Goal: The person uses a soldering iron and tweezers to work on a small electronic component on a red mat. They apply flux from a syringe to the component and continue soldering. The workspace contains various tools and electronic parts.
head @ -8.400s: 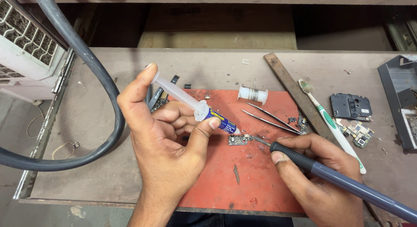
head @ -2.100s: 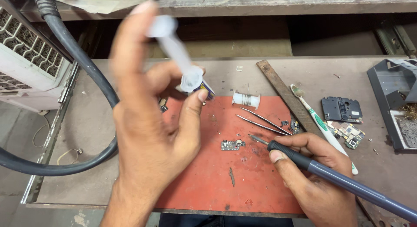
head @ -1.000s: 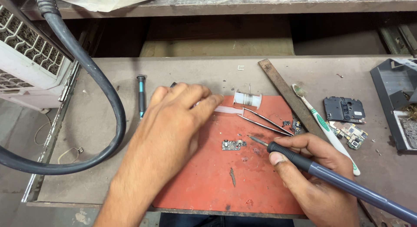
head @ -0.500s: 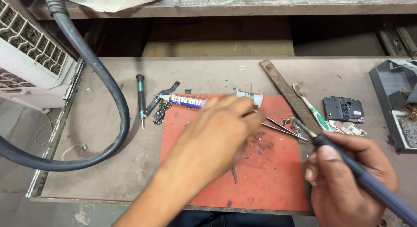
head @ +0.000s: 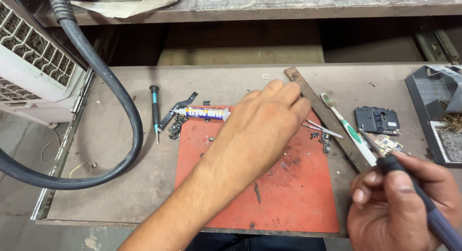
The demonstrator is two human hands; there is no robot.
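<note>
My left hand (head: 262,131) reaches palm down across the red work mat (head: 288,203), its fingers together over the mat's upper right corner. The tips of metal tweezers (head: 325,129) stick out from under its fingers; what the fingers touch is hidden. A flux syringe (head: 202,113) lies at the mat's upper left edge, apart from both hands. At the lower right, my right hand (head: 399,207) grips a soldering iron (head: 423,198) by its dark handle, lifted off the mat, with the thin tip pointing up and left near a small circuit board (head: 387,144).
A green-handled screwdriver (head: 155,106) and small dark parts lie left of the mat. A long metal bar (head: 320,111), a toothbrush (head: 351,131) and a black phone part (head: 378,120) lie to the right. A black tray (head: 426,111) stands far right. A thick black hose (head: 115,106) loops on the left.
My left hand laid the flux syringe down at the mat's upper left and reached right over the tweezers. My right hand drew the soldering iron back off the mat toward the lower right.
</note>
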